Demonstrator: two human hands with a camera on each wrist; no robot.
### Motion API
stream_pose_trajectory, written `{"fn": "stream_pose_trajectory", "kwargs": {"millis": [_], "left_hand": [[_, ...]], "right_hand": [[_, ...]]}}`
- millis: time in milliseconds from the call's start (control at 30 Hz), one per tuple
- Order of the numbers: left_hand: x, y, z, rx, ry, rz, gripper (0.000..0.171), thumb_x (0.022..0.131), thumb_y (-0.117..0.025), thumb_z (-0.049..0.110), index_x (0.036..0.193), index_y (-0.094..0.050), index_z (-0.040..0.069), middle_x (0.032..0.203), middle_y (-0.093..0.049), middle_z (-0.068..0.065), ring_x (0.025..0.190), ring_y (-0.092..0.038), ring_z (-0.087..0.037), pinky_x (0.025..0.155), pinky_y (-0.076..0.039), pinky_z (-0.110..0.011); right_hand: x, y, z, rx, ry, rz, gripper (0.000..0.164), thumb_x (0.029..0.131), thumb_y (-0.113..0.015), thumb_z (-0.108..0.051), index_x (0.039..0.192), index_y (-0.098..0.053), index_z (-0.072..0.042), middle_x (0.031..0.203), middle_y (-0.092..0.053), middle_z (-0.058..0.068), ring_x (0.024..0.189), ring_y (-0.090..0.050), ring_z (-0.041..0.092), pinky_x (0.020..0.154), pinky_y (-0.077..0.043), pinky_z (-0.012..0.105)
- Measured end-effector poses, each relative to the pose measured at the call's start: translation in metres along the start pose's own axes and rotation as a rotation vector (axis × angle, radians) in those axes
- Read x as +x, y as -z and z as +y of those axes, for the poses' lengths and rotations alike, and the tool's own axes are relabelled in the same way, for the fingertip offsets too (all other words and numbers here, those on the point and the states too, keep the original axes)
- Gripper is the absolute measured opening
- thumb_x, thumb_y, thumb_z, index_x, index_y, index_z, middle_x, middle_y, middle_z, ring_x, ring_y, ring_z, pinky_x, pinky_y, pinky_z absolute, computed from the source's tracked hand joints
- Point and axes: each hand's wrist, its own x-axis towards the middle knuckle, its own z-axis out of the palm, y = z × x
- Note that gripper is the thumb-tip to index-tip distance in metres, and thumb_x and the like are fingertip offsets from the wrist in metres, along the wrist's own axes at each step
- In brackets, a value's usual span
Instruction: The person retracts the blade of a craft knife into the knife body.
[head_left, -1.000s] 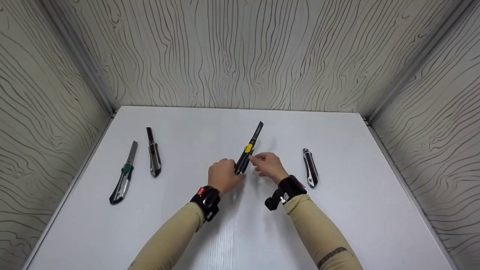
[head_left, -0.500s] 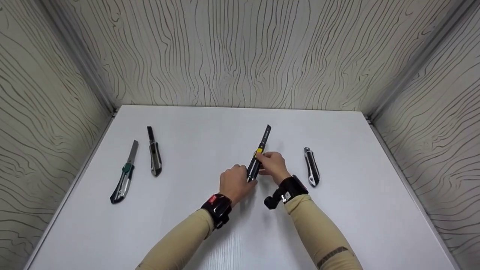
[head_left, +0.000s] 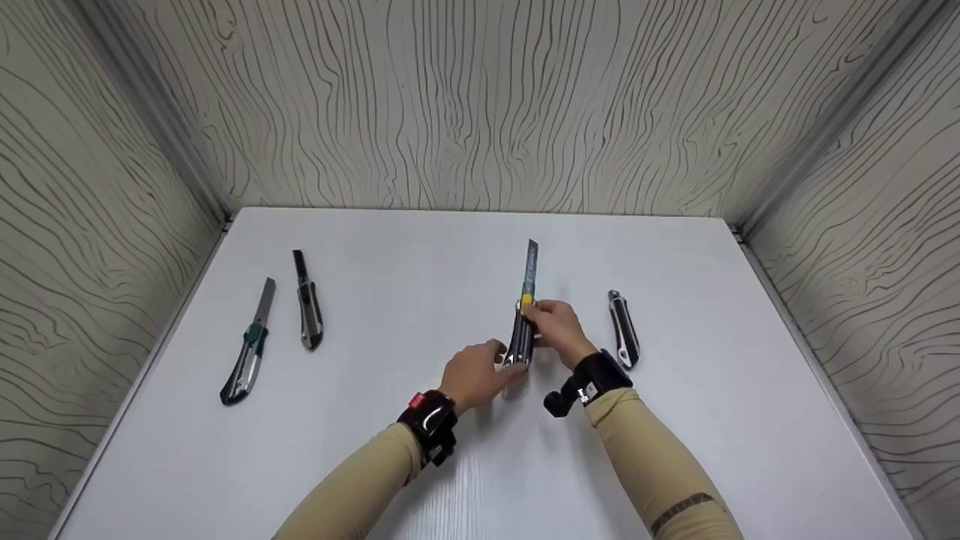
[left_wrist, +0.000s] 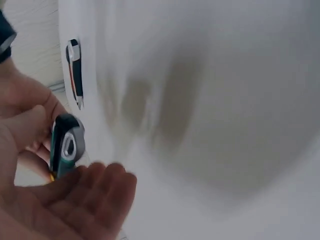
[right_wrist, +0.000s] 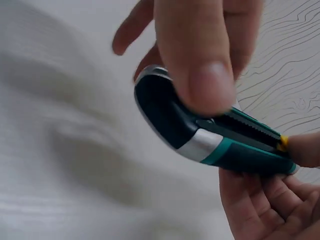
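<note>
A dark green and silver utility knife [head_left: 520, 341] with a yellow slider is held above the table, its long blade pointing away from me. My right hand [head_left: 559, 328] grips its handle, thumb on the slider, as the right wrist view also shows on the knife [right_wrist: 250, 156]. My left hand [head_left: 474, 376] is at the butt end, its thumb and fingers spread around it. In the left wrist view the butt of the knife [left_wrist: 68, 144] shows between left thumb and loosely extended fingers; whether they press on it I cannot tell.
On the white table [head_left: 390, 300], a utility knife with a green slider [head_left: 249, 349] and one with a black blade [head_left: 308, 307] lie at left, blades out. Another knife [head_left: 623, 330] lies right of my right hand, no long blade showing. Wood-patterned walls [head_left: 465, 105] enclose the table.
My right hand has come onto the knife's slider and handle. The knife has shifted right and turned more upright in view, its blade now catching light. My left hand followed rightward and its fingers loosened.
</note>
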Motion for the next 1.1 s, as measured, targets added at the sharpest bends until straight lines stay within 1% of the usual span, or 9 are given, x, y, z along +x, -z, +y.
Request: {"fn": "stream_pose_trajectory", "kwargs": {"millis": [67,200,333,433,533,633,767,900,1100], "left_hand": [[0.001,0.001,-0.004,-0.148,0.021,-0.08,0.041,0.094,-0.059,0.041,0.113,-0.067,0.006,0.1,-0.073,-0.01,0.082,-0.068,-0.022,0.069,-0.053,-0.034],[0.005,-0.004,-0.013,-0.413,0.099,-0.209,0.037,0.099,-0.052,0.03,0.121,-0.063,0.003,0.103,-0.071,-0.013,0.089,-0.071,-0.028,0.074,-0.058,-0.038],[0.008,-0.012,-0.016,-0.588,0.143,-0.272,0.035,0.1,-0.051,0.022,0.126,-0.059,0.0,0.111,-0.07,-0.015,0.098,-0.069,-0.027,0.08,-0.059,-0.04],[0.008,-0.018,-0.016,-0.671,0.137,-0.287,0.032,0.1,-0.051,0.016,0.125,-0.058,-0.002,0.112,-0.07,-0.019,0.098,-0.069,-0.029,0.08,-0.059,-0.04],[0.008,-0.022,-0.014,-0.714,0.128,-0.28,0.03,0.099,-0.051,0.013,0.123,-0.059,-0.003,0.112,-0.07,-0.021,0.097,-0.07,-0.03,0.078,-0.059,-0.039],[0.008,-0.025,-0.013,-0.726,0.116,-0.263,0.028,0.1,-0.051,0.013,0.122,-0.06,-0.003,0.111,-0.07,-0.021,0.097,-0.07,-0.03,0.078,-0.059,-0.037],[0.006,-0.028,-0.013,-0.722,0.093,-0.241,0.027,0.099,-0.052,0.012,0.12,-0.061,-0.003,0.109,-0.07,-0.022,0.097,-0.07,-0.031,0.078,-0.059,-0.038],[0.005,-0.031,-0.014,-0.717,0.089,-0.23,0.027,0.099,-0.052,0.013,0.12,-0.061,-0.002,0.107,-0.071,-0.021,0.096,-0.07,-0.031,0.077,-0.059,-0.038],[0.003,-0.033,-0.016,-0.691,0.093,-0.22,0.027,0.099,-0.052,0.013,0.12,-0.061,-0.001,0.104,-0.072,-0.019,0.091,-0.07,-0.028,0.074,-0.059,-0.036]], "right_hand": [[0.0,0.004,0.0,-0.01,0.006,-0.013,0.031,0.099,-0.054,-0.028,0.112,-0.065,-0.001,0.094,-0.064,0.005,0.082,-0.063,0.015,0.072,-0.058,0.03],[-0.001,0.009,0.001,-0.008,0.024,-0.05,0.031,0.099,-0.054,-0.027,0.111,-0.064,-0.001,0.091,-0.063,0.003,0.083,-0.063,0.015,0.073,-0.058,0.031],[-0.002,0.011,0.001,0.005,0.038,-0.073,0.03,0.099,-0.055,-0.027,0.111,-0.064,-0.002,0.089,-0.063,0.001,0.081,-0.062,0.014,0.072,-0.058,0.03],[-0.003,0.012,0.002,0.015,0.05,-0.081,0.03,0.099,-0.055,-0.027,0.11,-0.063,-0.001,0.089,-0.064,0.001,0.08,-0.062,0.014,0.071,-0.058,0.03],[-0.003,0.012,0.002,0.031,0.061,-0.085,0.032,0.099,-0.055,-0.027,0.112,-0.062,0.001,0.089,-0.064,0.0,0.08,-0.062,0.013,0.071,-0.057,0.03],[-0.003,0.013,0.002,0.044,0.051,-0.086,0.038,0.1,-0.054,-0.032,0.118,-0.061,0.001,0.091,-0.063,0.001,0.081,-0.063,0.012,0.072,-0.057,0.03],[-0.003,0.012,0.001,0.064,0.021,-0.086,0.047,0.1,-0.052,-0.041,0.121,-0.061,0.0,0.098,-0.068,0.005,0.084,-0.064,0.013,0.076,-0.057,0.031],[-0.003,0.009,0.001,0.087,0.009,-0.08,0.048,0.099,-0.051,-0.044,0.118,-0.063,-0.002,0.105,-0.072,0.01,0.086,-0.067,0.014,0.077,-0.057,0.031],[-0.003,0.005,0.004,0.101,0.001,-0.08,0.049,0.097,-0.054,-0.046,0.121,-0.062,-0.003,0.11,-0.071,0.012,0.091,-0.07,0.017,0.08,-0.057,0.03]]}}
